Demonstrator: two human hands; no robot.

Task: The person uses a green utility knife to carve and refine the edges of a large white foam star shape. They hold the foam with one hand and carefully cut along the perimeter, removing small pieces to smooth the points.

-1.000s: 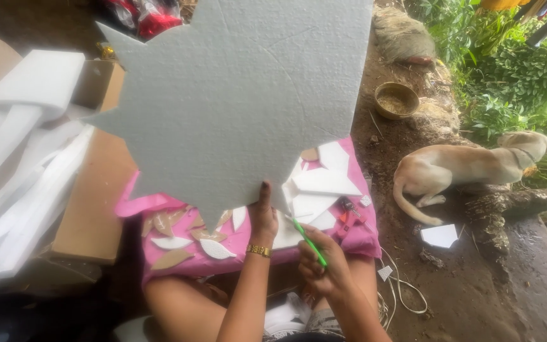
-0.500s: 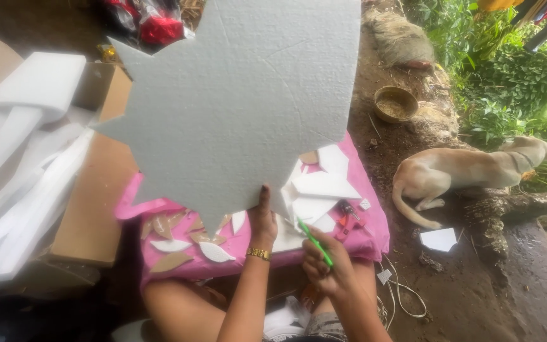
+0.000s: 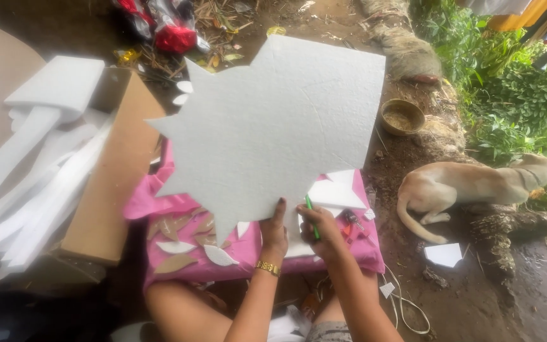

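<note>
A large white foam sheet (image 3: pixel 267 133) with pointed cut-outs along its left and lower edges is held up over a pink cloth (image 3: pixel 242 250). My left hand (image 3: pixel 275 231), with a gold bracelet at the wrist, grips the sheet's lower edge. My right hand (image 3: pixel 321 229) holds a thin green cutter (image 3: pixel 311 218) against that same edge, just right of my left hand. Leaf-shaped white and brown cut pieces (image 3: pixel 191 244) lie on the cloth below the sheet.
White foam strips and offcuts (image 3: pixel 33 164) and a brown cardboard panel (image 3: pixel 112 171) are stacked at left. A tan dog (image 3: pixel 470 183) lies at right on bare earth near a round metal bowl (image 3: pixel 402 116). A white cable (image 3: pixel 406 307) lies near my knees.
The foam sheet has turned and shifted right and down in view. My right hand with the green cutter has moved up to the sheet's lower edge beside my left hand.
</note>
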